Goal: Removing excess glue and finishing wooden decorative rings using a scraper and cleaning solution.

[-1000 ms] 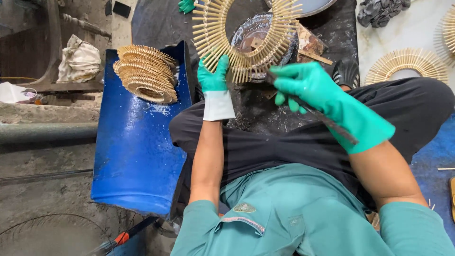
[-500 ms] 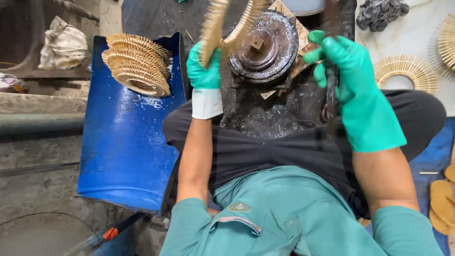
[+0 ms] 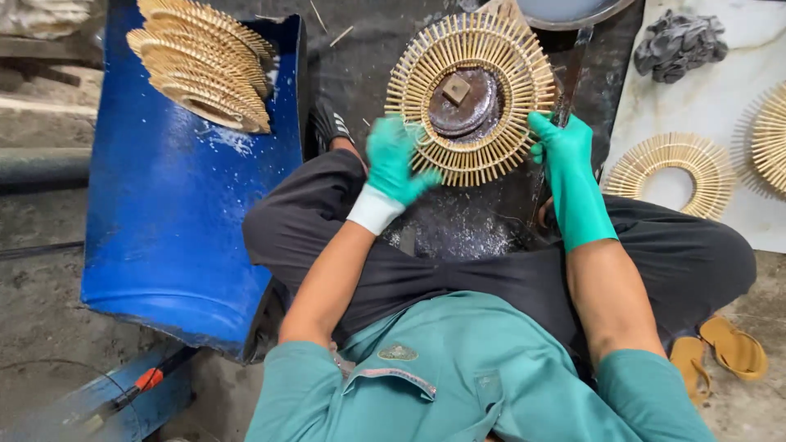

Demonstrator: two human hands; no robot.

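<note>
A curved blue plastic sheet (image 3: 164, 213) lies at the left with a stack of splayed bamboo rings (image 3: 205, 61) on its far end, and a white slab (image 3: 712, 106) at the right carries another flat bamboo ring (image 3: 671, 168). Far centre, the round bamboo-stick ring (image 3: 471, 98) lies flat, spokes radiating, around a rusty metal disc (image 3: 463, 102). The green-gloved left hand (image 3: 395, 160), blurred, touches its near-left rim, grip unclear; the right hand (image 3: 565, 151) is clenched around a dark blade (image 3: 571, 69) pointing far.
</note>
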